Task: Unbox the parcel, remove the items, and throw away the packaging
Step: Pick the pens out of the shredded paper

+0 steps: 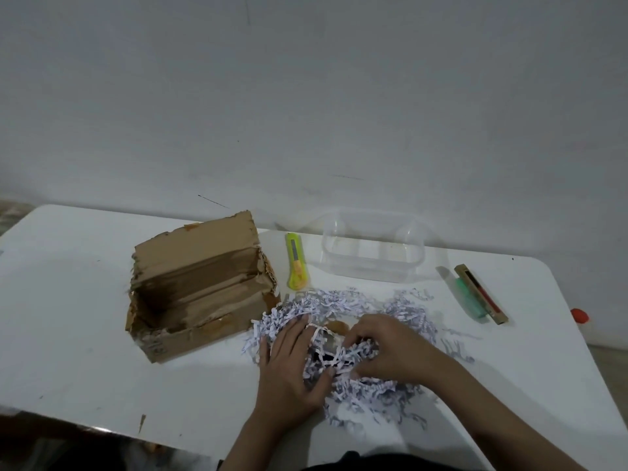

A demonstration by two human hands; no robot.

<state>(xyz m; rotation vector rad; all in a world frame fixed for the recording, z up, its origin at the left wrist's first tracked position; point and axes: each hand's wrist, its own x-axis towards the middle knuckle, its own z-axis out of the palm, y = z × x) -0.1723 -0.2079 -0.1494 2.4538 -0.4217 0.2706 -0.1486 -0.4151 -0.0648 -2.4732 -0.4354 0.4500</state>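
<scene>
Raking through the shredded paper (343,311) heaped beside the emptied cardboard box (197,287), the left hand (292,362) pressed flat while the right hand (384,348) curled into strands; small items could scatter off the table (68,300) unnoticed.

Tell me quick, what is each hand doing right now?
Left hand: open, fingers spread and pressing on the shredded paper.
Right hand: fingers curled into the shredded paper, gripping a clump.
</scene>
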